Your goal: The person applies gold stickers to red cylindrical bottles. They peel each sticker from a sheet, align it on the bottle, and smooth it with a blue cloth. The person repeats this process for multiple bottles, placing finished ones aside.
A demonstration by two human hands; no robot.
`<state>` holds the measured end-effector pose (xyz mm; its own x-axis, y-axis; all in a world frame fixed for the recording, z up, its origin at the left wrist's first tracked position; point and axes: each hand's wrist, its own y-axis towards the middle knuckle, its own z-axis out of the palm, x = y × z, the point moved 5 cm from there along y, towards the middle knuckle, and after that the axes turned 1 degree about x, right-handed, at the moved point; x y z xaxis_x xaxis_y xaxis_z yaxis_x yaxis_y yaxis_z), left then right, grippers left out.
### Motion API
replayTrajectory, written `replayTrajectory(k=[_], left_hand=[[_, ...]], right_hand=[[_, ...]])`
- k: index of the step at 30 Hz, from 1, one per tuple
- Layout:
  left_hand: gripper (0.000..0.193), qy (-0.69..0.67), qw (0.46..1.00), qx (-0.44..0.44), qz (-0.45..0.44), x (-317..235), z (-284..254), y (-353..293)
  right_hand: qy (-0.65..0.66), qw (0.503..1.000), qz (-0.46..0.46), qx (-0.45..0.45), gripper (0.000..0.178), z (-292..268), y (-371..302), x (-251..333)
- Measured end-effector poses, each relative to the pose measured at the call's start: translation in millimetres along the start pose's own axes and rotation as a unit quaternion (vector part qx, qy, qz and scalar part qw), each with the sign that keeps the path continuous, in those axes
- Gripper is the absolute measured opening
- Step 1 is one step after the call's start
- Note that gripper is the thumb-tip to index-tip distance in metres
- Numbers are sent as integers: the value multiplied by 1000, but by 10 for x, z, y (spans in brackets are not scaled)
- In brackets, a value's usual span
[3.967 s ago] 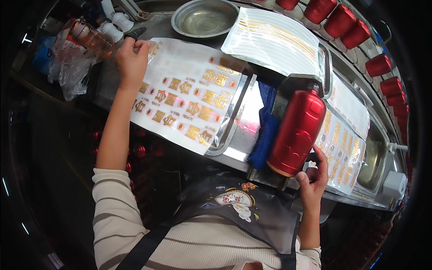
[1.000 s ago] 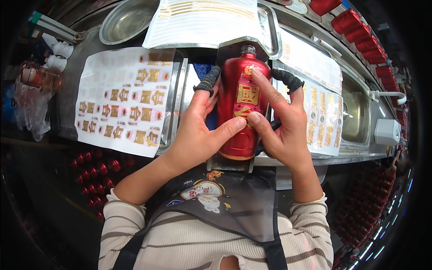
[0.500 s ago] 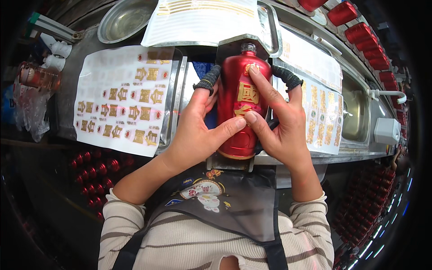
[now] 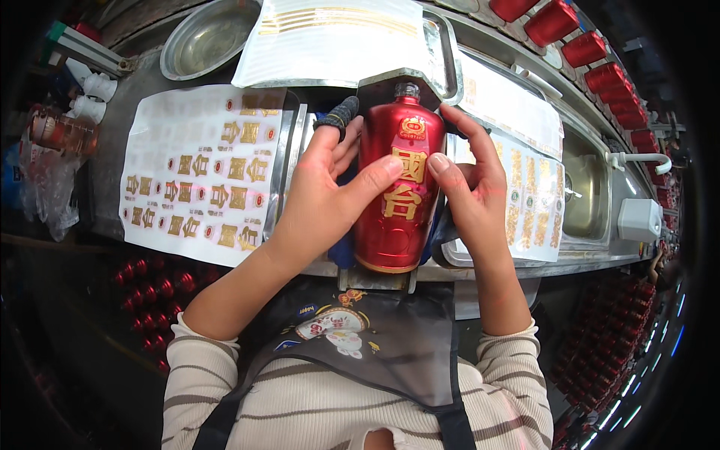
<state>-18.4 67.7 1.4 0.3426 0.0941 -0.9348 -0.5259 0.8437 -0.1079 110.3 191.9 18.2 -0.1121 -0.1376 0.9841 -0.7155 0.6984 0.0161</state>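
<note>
A glossy red bottle (image 4: 397, 225) with gold characters lies neck-away on a dark stand at the counter's front edge. My left hand (image 4: 322, 199) cups its left side, thumb pressed on the upper gold character; one finger wears a dark knitted cot. My right hand (image 4: 472, 191) wraps its right side, thumb tip against the same character. A white sheet of gold stickers (image 4: 199, 176) lies just left of my left hand.
A round metal bowl (image 4: 206, 41) and a metal tray (image 4: 442, 45) holding a gold-striped sheet sit behind. More sticker sheets (image 4: 529, 191) lie to the right, beside a sink (image 4: 589, 199). Red bottles (image 4: 592, 49) line the back right. Plastic bags (image 4: 45, 169) sit far left.
Four seconds ago my left hand reached to the far left and my right held the bottle's base. Since then both hands closed around the bottle, and the thumbs keep pressing its gold label.
</note>
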Motion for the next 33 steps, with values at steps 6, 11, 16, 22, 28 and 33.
replayTrajectory(k=[6, 11, 16, 22, 28, 33], left_hand=[[37, -74, 997, -20, -31, -73, 98, 148], [32, -83, 995, -43, -40, -52, 120, 220], [32, -85, 995, -45, -27, -44, 113, 210], [31, -77, 995, -48, -34, -40, 106, 209], [31, -60, 996, -53, -32, -47, 117, 222], [29, -90, 993, -62, -42, -57, 103, 187]], right_hand=[[125, 990, 64, -10, 38, 123, 154, 13], [88, 994, 71, 2, 34, 144, 216, 27], [47, 997, 64, -11, 35, 137, 206, 34], [42, 997, 58, -13, 36, 127, 206, -2], [21, 999, 45, -15, 34, 113, 205, -6], [32, 999, 38, -4, 31, 106, 219, -28]])
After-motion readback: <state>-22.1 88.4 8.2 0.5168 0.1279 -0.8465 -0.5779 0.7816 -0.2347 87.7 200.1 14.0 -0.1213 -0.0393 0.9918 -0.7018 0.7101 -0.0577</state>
